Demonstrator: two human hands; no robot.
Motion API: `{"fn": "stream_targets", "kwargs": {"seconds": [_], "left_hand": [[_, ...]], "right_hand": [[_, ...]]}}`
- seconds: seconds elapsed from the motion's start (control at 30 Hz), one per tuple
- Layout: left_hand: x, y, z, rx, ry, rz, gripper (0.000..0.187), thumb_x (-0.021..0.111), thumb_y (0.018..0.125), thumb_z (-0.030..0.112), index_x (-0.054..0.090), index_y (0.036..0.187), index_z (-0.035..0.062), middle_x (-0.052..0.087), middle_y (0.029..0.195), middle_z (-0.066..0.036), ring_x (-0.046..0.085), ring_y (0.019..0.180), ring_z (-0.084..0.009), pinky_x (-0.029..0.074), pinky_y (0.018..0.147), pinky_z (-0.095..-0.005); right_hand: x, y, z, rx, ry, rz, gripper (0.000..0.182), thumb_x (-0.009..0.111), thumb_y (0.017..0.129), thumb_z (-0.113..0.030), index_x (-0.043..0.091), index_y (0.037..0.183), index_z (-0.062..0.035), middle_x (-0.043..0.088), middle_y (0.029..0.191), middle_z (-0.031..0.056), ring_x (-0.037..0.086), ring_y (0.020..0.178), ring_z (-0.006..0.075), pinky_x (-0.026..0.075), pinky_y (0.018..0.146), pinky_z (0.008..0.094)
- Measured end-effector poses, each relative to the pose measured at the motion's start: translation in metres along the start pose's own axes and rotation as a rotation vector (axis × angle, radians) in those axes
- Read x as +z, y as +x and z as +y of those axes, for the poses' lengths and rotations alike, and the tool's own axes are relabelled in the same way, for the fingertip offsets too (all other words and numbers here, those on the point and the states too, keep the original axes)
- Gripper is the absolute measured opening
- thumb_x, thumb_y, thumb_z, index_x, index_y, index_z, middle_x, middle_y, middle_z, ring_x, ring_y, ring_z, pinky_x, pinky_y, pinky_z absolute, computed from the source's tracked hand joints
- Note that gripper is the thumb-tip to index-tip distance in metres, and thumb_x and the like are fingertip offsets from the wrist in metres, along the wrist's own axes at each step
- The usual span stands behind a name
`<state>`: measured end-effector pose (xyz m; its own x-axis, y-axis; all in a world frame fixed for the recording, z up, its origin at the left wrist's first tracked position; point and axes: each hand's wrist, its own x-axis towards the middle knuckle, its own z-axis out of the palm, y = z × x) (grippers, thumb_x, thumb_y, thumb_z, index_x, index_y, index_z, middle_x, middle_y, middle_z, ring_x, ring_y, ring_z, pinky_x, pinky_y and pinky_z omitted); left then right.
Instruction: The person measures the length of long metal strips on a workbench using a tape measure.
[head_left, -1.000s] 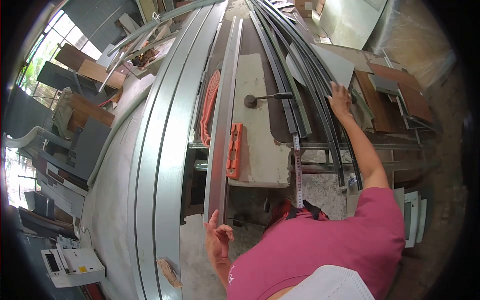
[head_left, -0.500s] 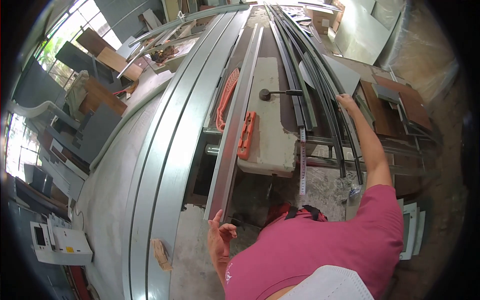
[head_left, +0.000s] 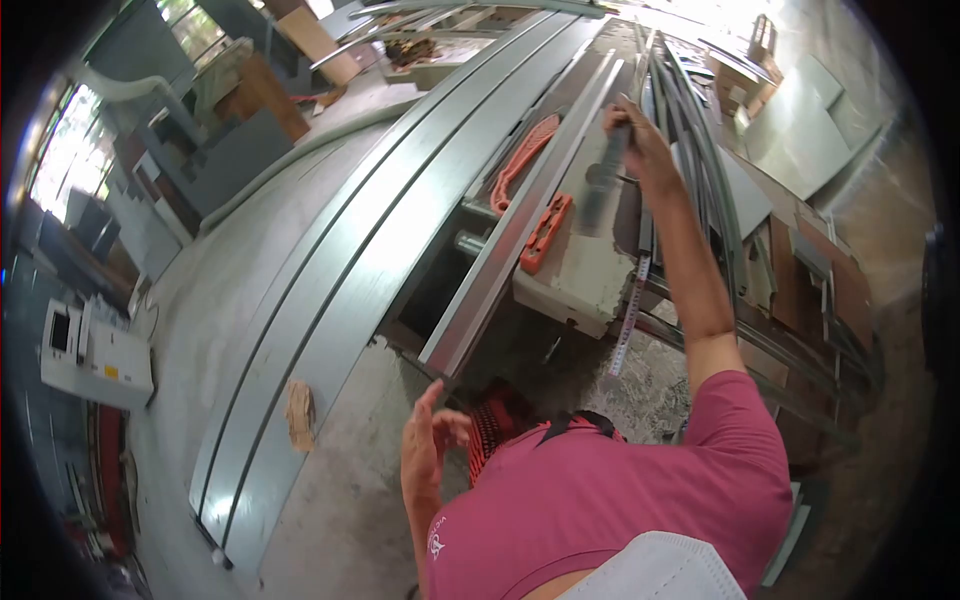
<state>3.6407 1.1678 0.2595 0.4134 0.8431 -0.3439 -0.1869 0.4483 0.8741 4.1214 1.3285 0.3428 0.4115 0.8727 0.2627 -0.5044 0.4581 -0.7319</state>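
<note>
My right hand (head_left: 643,150) is closed around a dark, flat strip (head_left: 602,195), smeared by motion, over a pale slab (head_left: 575,285); I cannot tell its exact kind. Partly behind the strip, the round head of a hammer-like tool (head_left: 599,171) shows on the slab. My left hand (head_left: 428,440) has its fingers apart and holds nothing, its index fingertip right at the near end of a long metal channel (head_left: 490,265). An orange level (head_left: 546,233) lies on the slab beside the channel, with an orange-handled tool (head_left: 522,165) on the channel's other side.
Wide metal panels (head_left: 365,245) run lengthwise at the left, bearing a small wooden piece (head_left: 299,415). Long dark bars (head_left: 708,160) lie at the right. A measuring tape (head_left: 629,318) hangs off the table's near side. Boards (head_left: 800,275) are stacked at far right.
My right hand has left the long dark bars, moved left over the slab and now grips the dark strip. My left hand stays near the channel's end. The view has shifted.
</note>
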Motion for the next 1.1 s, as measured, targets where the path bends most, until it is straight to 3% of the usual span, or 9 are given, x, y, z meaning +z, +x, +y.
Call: {"fn": "stream_targets", "kwargs": {"seconds": [0.17, 0.23, 0.33, 0.5, 0.6, 0.83, 0.93, 1.0, 1.1], "left_hand": [[0.043, 0.014, 0.054, 0.332, 0.168, 0.031, 0.074, 0.055, 0.089, 0.038, 0.016, 0.140, 0.0005, 0.057, 0.110, -0.016, 0.062, 0.083, -0.0191, 0.051, 0.072, -0.0294], [0.051, 0.020, 0.067, 0.742, 0.312, 0.140, 0.080, 0.059, 0.086, 0.038, 0.013, 0.141, 0.0021, 0.051, 0.119, -0.018, 0.058, 0.101, -0.0244, 0.046, 0.087, -0.0333], [0.040, 0.005, 0.094, 0.876, -0.041, 0.222, 0.068, 0.057, 0.088, 0.036, 0.026, 0.136, -0.0016, 0.052, 0.118, -0.020, 0.054, 0.109, -0.0274, 0.041, 0.096, -0.0376], [-0.054, -0.062, 0.095, 1.062, -0.087, 0.458, 0.049, 0.048, 0.092, 0.038, 0.046, 0.118, -0.0036, 0.057, 0.111, -0.020, 0.057, 0.106, -0.0280, 0.046, 0.093, -0.0393], [-0.130, -0.141, 0.109, 1.150, -0.177, 0.742, 0.046, 0.041, 0.095, 0.040, 0.052, 0.108, -0.0026, 0.060, 0.104, -0.019, 0.061, 0.097, -0.0236, 0.054, 0.081, -0.0332], [-0.291, -0.360, 0.085, 1.137, -0.232, 1.078, 0.041, 0.047, 0.092, 0.040, 0.057, 0.101, 0.0020, 0.062, 0.097, -0.010, 0.061, 0.089, -0.0207, 0.052, 0.082, -0.0327], [-0.331, -0.422, 0.071, 1.097, -0.286, 1.253, 0.042, 0.049, 0.091, 0.044, 0.057, 0.099, 0.0030, 0.061, 0.094, -0.008, 0.061, 0.084, -0.0196, 0.052, 0.077, -0.0321], [-0.356, -0.461, 0.056, 1.098, -0.275, 1.292, 0.042, 0.051, 0.089, 0.045, 0.057, 0.098, 0.0044, 0.060, 0.093, -0.007, 0.060, 0.081, -0.0192, 0.051, 0.076, -0.0331], [-0.386, -0.490, 0.038, 1.095, -0.341, 1.233, 0.040, 0.049, 0.091, 0.042, 0.055, 0.106, 0.0062, 0.062, 0.098, -0.007, 0.059, 0.086, -0.0195, 0.051, 0.076, -0.0377]], "right_hand": [[0.176, -0.082, 0.092, 0.075, 0.313, -0.010, 0.017, 0.055, 0.090, -0.017, 0.050, 0.084, -0.0019, 0.055, 0.073, 0.0067, 0.057, 0.065, 0.0165, 0.051, 0.066, 0.0290], [0.221, -0.133, 0.119, 0.176, 0.363, -0.076, 0.023, 0.053, 0.091, -0.019, 0.046, 0.097, 0.0013, 0.056, 0.078, 0.0075, 0.058, 0.072, 0.0158, 0.051, 0.067, 0.0296], [0.262, -0.207, 0.137, 0.310, 0.243, -0.080, 0.035, 0.045, 0.095, -0.028, 0.035, 0.118, -0.0051, 0.052, 0.101, 0.0092, 0.057, 0.089, 0.0184, 0.050, 0.081, 0.0350], [0.270, -0.279, 0.164, 0.664, 0.359, -0.674, 0.087, 0.048, 0.085, -0.057, 0.006, 0.141, -0.0052, 0.042, 0.125, 0.0195, 0.044, 0.118, 0.0284, 0.034, 0.101, 0.0435], [0.254, -0.319, 0.162, 0.843, 0.342, -0.648, 0.102, 0.043, 0.076, -0.071, 0.005, 0.141, -0.0025, 0.034, 0.135, 0.0221, 0.038, 0.124, 0.0310, 0.029, 0.105, 0.0455], [0.227, -0.343, 0.174, 0.540, 0.363, 0.059, 0.112, 0.046, 0.075, -0.071, -0.001, 0.138, 0.0083, 0.015, 0.141, 0.0273, 0.020, 0.132, 0.0370, 0.022, 0.109, 0.0458], [0.236, -0.344, 0.178, 0.406, 0.299, 0.339, 0.100, 0.046, 0.078, -0.068, 0.017, 0.129, 0.0126, 0.032, 0.128, 0.0273, 0.035, 0.122, 0.0392, 0.030, 0.105, 0.0473], [0.156, -0.319, 0.198, 0.366, 0.135, -0.038, 0.093, 0.044, 0.080, -0.067, 0.021, 0.125, 0.0110, 0.047, 0.113, 0.0255, 0.051, 0.105, 0.0372, 0.041, 0.096, 0.0484], [0.220, -0.364, 0.191, -0.003, -0.484, -0.154, 0.067, 0.041, 0.089, -0.054, 0.044, 0.112, 0.0083, 0.055, 0.104, 0.0204, 0.056, 0.095, 0.0280, 0.047, 0.087, 0.0394]]}}
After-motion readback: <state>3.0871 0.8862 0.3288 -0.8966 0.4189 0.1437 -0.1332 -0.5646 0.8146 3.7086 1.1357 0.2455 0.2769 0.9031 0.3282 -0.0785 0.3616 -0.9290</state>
